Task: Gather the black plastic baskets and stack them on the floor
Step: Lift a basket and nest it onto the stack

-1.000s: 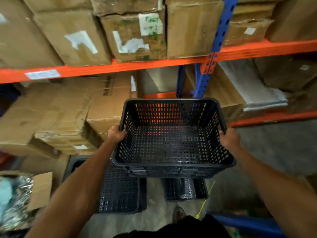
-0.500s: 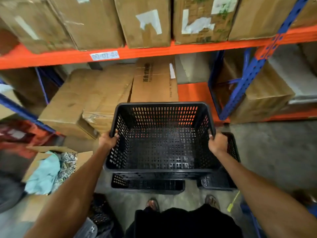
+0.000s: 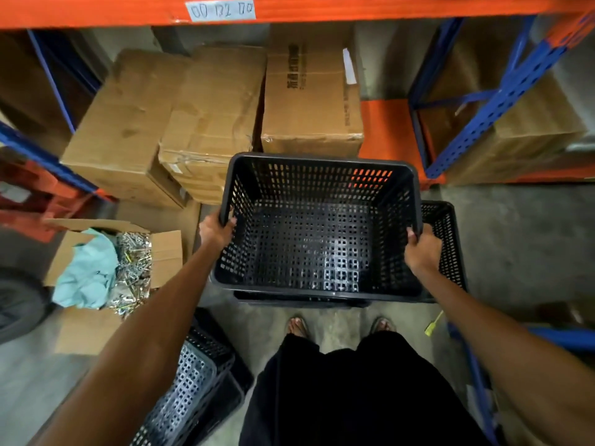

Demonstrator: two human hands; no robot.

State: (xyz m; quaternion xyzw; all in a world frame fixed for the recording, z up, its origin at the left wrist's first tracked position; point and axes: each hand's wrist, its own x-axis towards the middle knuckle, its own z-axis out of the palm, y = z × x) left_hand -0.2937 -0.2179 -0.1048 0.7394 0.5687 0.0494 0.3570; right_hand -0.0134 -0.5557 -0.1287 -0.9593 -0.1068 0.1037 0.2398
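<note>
I hold an empty black perforated plastic basket (image 3: 317, 239) in front of me, low over the floor. My left hand (image 3: 214, 231) grips its left rim and my right hand (image 3: 421, 249) grips its right rim. Just beneath it the rim of another black basket (image 3: 299, 300) shows. A further black basket (image 3: 446, 239) sits on the floor to the right, partly hidden behind the held one. More black baskets (image 3: 196, 387) lie tilted on the floor at the lower left, by my left forearm.
Orange and blue racking (image 3: 495, 101) stands ahead with cardboard boxes (image 3: 212, 123) on its lowest level. An open carton of metal screws and a teal cloth (image 3: 106, 268) lies on the floor at left. A dark tyre (image 3: 17, 304) shows at far left. My feet stand below the basket.
The held basket has come down and closer to the floor, over another basket. My view has tilted downward and turned left along the rack.
</note>
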